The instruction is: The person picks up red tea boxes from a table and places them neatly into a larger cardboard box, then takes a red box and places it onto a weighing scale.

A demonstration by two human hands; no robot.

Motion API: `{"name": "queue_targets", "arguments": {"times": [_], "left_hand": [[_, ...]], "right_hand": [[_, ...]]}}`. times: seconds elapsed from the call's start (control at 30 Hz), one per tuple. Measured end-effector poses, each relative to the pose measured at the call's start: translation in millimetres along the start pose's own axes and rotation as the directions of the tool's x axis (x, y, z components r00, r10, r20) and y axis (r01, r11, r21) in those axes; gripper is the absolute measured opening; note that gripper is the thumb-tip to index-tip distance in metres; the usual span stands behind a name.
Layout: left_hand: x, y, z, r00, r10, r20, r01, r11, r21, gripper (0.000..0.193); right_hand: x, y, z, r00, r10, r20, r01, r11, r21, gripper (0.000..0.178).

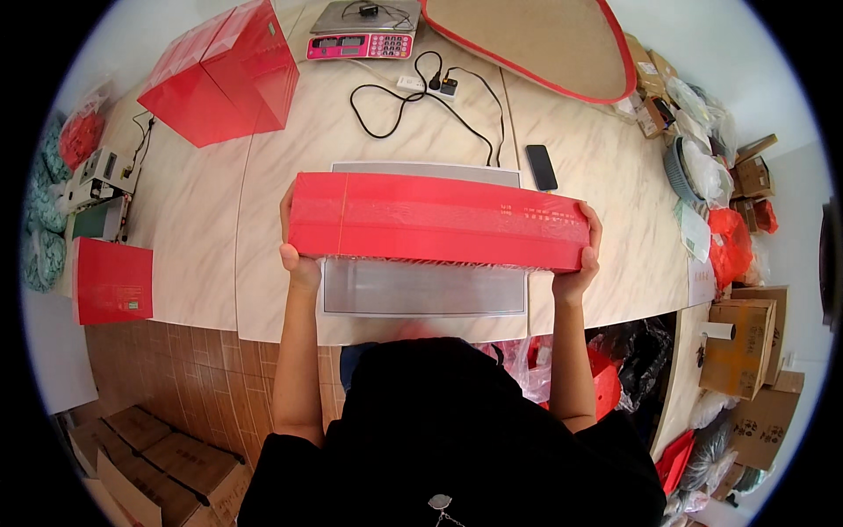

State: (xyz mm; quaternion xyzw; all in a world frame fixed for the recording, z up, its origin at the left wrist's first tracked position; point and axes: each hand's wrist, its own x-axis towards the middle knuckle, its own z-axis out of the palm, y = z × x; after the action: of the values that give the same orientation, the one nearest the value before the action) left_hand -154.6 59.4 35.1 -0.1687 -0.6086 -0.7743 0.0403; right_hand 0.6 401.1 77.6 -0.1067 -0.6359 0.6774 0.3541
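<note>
A long red box [439, 220], wrapped in clear film that shines along its near edge, is held level between my two hands. My left hand [299, 250] grips its left end, thumb on the near side. At the right end, my right hand [584, 259] clasps it with the fingers up along the side. Under and behind the box shows a flat grey panel with a white rim [426, 290] on the marble-patterned table; the box covers its middle.
Stacked red boxes [224, 75] stand at the back left, another red box [112, 281] at the left edge. Behind are a pink scale [360, 46], a power strip [428, 86] with black cables, a phone [542, 167] and a red-rimmed board [544, 39]. Cartons [742, 347] crowd the right.
</note>
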Motion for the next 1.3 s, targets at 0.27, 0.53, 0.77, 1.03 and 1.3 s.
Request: {"name": "queue_targets", "arguments": {"times": [0.27, 0.53, 0.77, 1.03, 1.3], "left_hand": [[0, 7, 7, 0.999, 0.018, -0.037, -0.018, 1.000, 0.013, 0.100], [3, 9, 8, 0.999, 0.023, -0.035, -0.022, 0.999, 0.030, 0.100], [-21, -42, -33, 0.983, -0.148, -0.110, 0.136, 0.985, -0.106, 0.104], [-1, 0, 74, 1.000, -0.013, 0.015, 0.015, 0.994, -0.107, 0.115], [13, 16, 35, 0.999, -0.053, 0.011, 0.053, 0.998, -0.020, 0.123]], "right_hand": [[-1, 0, 0, 1.000, 0.000, 0.001, 0.000, 1.000, -0.004, 0.078], [1, 0, 0, 1.000, -0.001, -0.019, 0.001, 1.000, -0.023, 0.079], [4, -5, 5, 1.000, -0.018, -0.026, 0.016, 0.997, -0.077, 0.068], [30, -39, -49, 0.998, -0.056, -0.030, 0.052, 0.990, -0.133, 0.059], [29, -14, -20, 0.998, -0.055, 0.031, 0.059, 0.988, -0.144, 0.060]]}}
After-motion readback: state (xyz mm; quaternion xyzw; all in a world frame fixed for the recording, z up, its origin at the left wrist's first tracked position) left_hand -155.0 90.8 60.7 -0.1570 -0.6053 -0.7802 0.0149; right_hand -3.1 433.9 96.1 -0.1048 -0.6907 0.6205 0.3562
